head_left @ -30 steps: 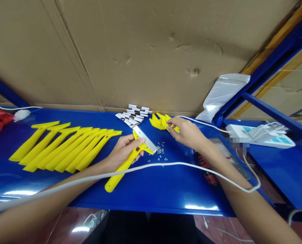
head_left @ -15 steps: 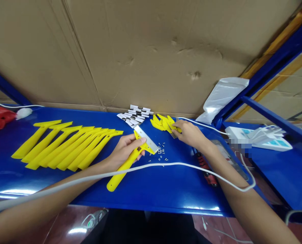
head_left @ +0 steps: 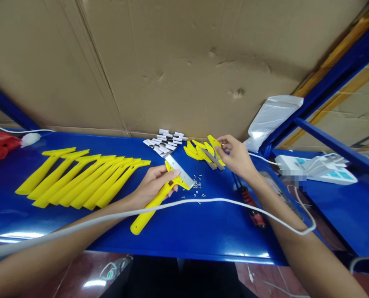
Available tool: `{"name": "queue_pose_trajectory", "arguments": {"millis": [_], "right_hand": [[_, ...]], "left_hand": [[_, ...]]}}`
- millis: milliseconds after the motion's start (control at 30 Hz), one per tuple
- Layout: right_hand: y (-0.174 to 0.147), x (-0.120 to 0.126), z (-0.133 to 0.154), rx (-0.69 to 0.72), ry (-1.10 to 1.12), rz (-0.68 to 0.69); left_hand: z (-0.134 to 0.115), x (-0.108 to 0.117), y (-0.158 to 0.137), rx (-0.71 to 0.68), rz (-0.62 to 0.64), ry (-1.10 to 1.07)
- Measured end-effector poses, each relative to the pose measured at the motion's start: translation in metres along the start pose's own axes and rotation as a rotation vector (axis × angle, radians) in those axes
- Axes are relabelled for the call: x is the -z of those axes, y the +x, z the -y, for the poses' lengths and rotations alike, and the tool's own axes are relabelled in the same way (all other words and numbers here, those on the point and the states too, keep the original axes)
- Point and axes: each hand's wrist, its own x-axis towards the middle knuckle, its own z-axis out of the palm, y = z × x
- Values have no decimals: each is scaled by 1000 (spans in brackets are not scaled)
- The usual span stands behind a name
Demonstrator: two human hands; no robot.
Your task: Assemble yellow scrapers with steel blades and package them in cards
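My left hand (head_left: 155, 184) is closed round the head of a yellow scraper (head_left: 145, 215), whose handle points down towards the front edge. A metal blade (head_left: 182, 170) lies against the scraper's head under my thumb. My right hand (head_left: 237, 156) pinches a small yellow plate (head_left: 214, 142) with a hole in it, raised just above a pile of similar yellow plates (head_left: 193, 152). Grey metal strips (head_left: 213, 158) lie at the right of that pile. Small screws and nuts (head_left: 197, 185) are scattered on the blue table (head_left: 184, 231), right of the scraper.
Several yellow scraper handles (head_left: 78, 178) lie in a row at left. White-and-black blade pieces (head_left: 164, 142) are fanned out at the back. A red-and-black screwdriver (head_left: 251, 207) lies beneath my right forearm. A white cable (head_left: 215, 200) loops across in front. A power strip (head_left: 324, 169) sits at right.
My right hand has lifted a yellow plate from the pile, moving slightly up and right. The grey strips show more fully now. My left hand and the scraper stay almost still.
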Motion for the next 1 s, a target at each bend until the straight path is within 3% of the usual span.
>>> {"name": "queue_pose_trajectory", "arguments": {"millis": [333,767,1000], "right_hand": [[0,6,36,37,519,-241],[1,4,37,-6,590,-350],[-6,0,50,-71,652,-292]], "left_hand": [[-2,-3,1,58,-14,17],[5,1,5,61,-5,54],[7,3,6,13,25,125]]}}
